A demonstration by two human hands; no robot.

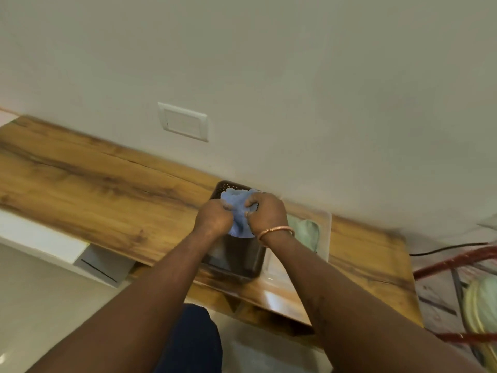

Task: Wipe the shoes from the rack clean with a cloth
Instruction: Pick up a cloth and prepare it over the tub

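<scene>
A crumpled blue cloth (238,211) is held between both hands above a dark brown perforated basket (236,258) on the wooden shelf (94,184). My left hand (213,218) grips the cloth's left side in a fist. My right hand (266,211), with a copper bangle on the wrist, grips its right side. A pale green shoe (481,300) lies in a red wire rack (454,261) at the far right, blurred.
A clear plastic tray (324,232) holding something pale green stands right of the basket, against the white wall. A white switch plate (185,121) is on the wall. A black cable (446,249) runs at the right. White furniture sits lower left.
</scene>
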